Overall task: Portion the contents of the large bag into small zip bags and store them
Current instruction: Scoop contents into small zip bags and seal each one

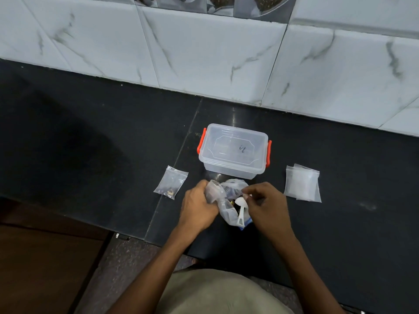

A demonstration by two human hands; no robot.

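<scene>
the left hand (199, 207) is clenched around the gathered neck of the large bag (226, 200), bunching its clear plastic, while the right hand (267, 207) pinches something at the bag's mouth; a white plastic spoon (241, 208) lies just under its fingertips, and i cannot tell whether the fingers grip the spoon's bowl end or only the plastic rim. the large bag sits between the two hands near the front edge of the tabletop (90, 137), its long axis running from the front edge toward the back wall and tilted a little, with the blue-edged end (246, 223) nearest the person and the crumpled open end pointing at the box. dark contents show inside but are too small to name

outward from there, a small zip bag (171, 182) with a few dark and yellowish bits in it lies flat to the left of the large bag, apart from it, nearer the left hand. a stack of unfilled zip bags (302, 184) lies to the right, nearer the right hand, so the next bag would most likely be drawn from that side. just behind the large bag, toward the back wall, stands a clear storage box (233, 150) with orange clips (269, 152) and its lid on

the only writing is a short handwritten mark on the lid (242, 148), possibly "17" seen upside down, though i cannot read it surely; no brand shows
</scene>
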